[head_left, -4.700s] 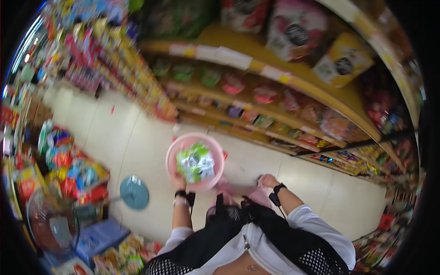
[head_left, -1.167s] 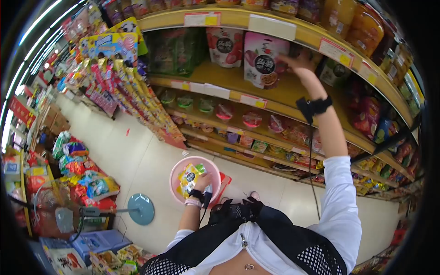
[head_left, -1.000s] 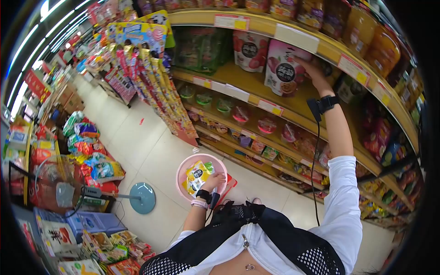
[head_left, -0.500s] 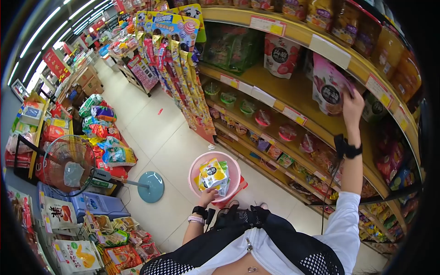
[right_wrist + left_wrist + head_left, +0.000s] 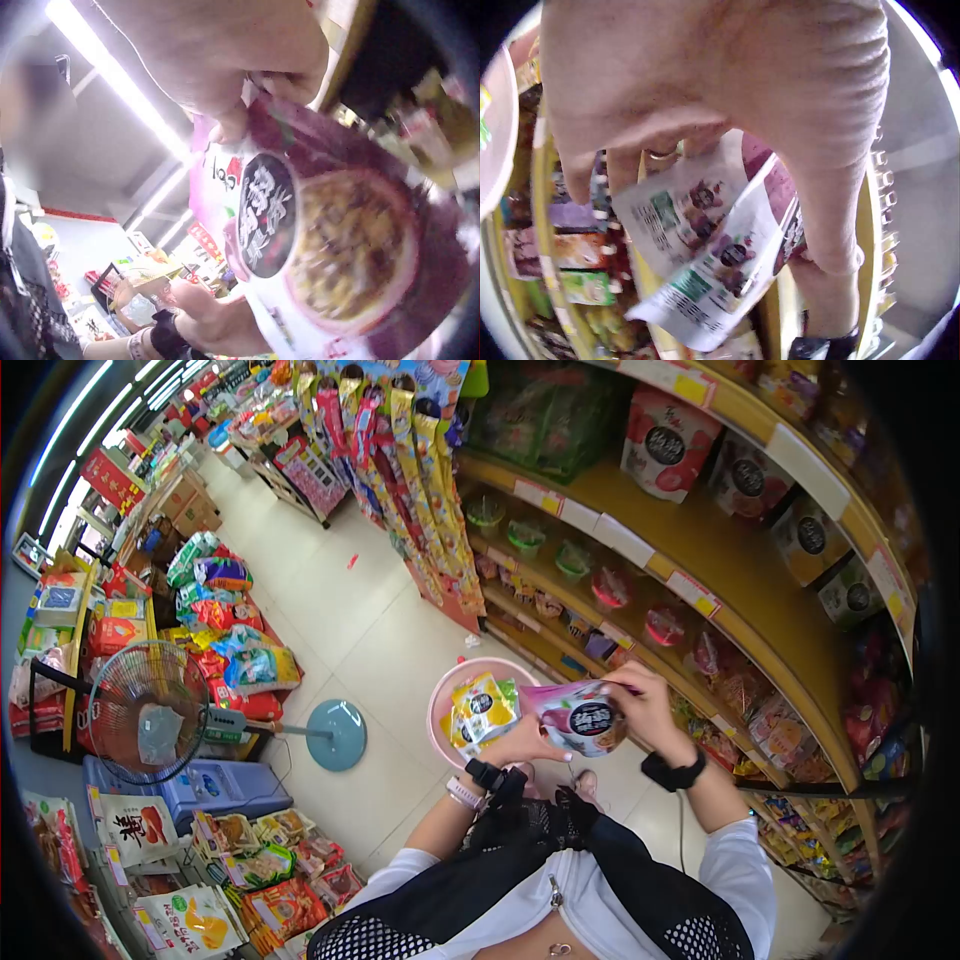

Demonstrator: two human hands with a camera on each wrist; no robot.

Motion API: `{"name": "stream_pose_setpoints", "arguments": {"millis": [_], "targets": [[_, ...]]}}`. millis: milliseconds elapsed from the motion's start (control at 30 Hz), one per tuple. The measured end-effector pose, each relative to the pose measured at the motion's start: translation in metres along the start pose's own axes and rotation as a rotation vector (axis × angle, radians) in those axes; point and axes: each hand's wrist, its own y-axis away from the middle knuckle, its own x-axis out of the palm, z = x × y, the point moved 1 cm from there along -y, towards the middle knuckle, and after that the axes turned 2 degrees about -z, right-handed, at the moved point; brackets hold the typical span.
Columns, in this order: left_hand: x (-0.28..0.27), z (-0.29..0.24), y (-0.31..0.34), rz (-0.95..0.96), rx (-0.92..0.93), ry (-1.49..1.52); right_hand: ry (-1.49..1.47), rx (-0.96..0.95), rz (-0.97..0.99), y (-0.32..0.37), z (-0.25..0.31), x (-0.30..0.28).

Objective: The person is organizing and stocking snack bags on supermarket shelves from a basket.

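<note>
My right hand [image 5: 650,705] grips the top of a pink-and-white snack pouch [image 5: 590,720] with a round dark label. In the right wrist view the pouch front [image 5: 345,247] shows a fruit picture, and the fingers bunch its top edge. My left hand [image 5: 530,743] is right by the pouch's lower side, thumb out. The left wrist view has the left hand [image 5: 712,75] spread above two matching printed white panels [image 5: 727,270]. A pink basin [image 5: 437,705] sits beside the left hand, with a yellow pouch [image 5: 487,710] and some green packaging in it.
Curved wooden shelves [image 5: 740,570] with more pouches and jelly cups [image 5: 610,588] rise at the right. Hanging candy strips [image 5: 400,470] mark the shelf end. A standing fan [image 5: 150,710] with a blue base [image 5: 336,735] and bagged snacks [image 5: 250,660] stand at the left.
My right hand has taken the pink pouch off the shelf and brought it down next to the basin. My left hand has moved right from the basin toward the pouch.
</note>
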Motion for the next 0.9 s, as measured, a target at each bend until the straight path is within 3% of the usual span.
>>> {"name": "stream_pose_setpoints", "arguments": {"millis": [100,133,200,233,300,333,433,567,600,700,767,800,867,900], "targets": [[-0.014,0.005,0.013,-0.090,-0.357,-0.044,0.100,0.207,-0.148,0.015,-0.069,0.061],[-0.010,0.067,0.014,-0.111,-0.236,0.203,0.107,0.319,-0.152,0.025,-0.100,0.079],[-0.007,0.098,0.028,-0.120,-0.412,0.425,0.083,0.610,-0.034,0.043,-0.142,0.104],[-0.007,0.125,0.033,-0.107,-0.481,0.458,-0.102,0.694,-0.066,0.057,-0.168,0.121],[-0.007,0.179,0.044,-0.125,-0.592,0.345,-0.069,0.772,-0.074,0.071,-0.187,0.144],[-0.008,0.189,0.047,-0.139,-0.681,0.213,-0.086,0.849,-0.048,0.079,-0.203,0.155],[-0.010,0.206,0.060,-0.247,-0.736,0.238,-0.125,0.974,-0.008,0.099,-0.241,0.186],[-0.036,0.206,0.069,-0.375,-0.791,0.322,0.014,0.916,0.075,0.089,-0.270,0.228],[-0.045,0.232,0.073,-0.427,-0.819,0.265,0.072,0.874,0.133,0.085,-0.286,0.240],[-0.076,0.245,0.091,-0.702,-0.769,0.310,0.240,0.845,0.228,0.055,-0.285,0.257],[-0.094,0.263,0.096,-0.811,-0.756,0.296,0.357,0.546,0.209,0.057,-0.297,0.263],[-0.101,0.265,0.095,-0.813,-0.733,0.241,0.485,0.580,0.193,0.061,-0.311,0.269],[-0.110,0.276,0.094,-0.738,-0.689,0.046,0.282,0.516,0.335,0.059,-0.292,0.255],[-0.113,0.296,0.091,-0.683,-0.672,-0.089,0.043,0.833,0.368,0.050,-0.261,0.239]]}}
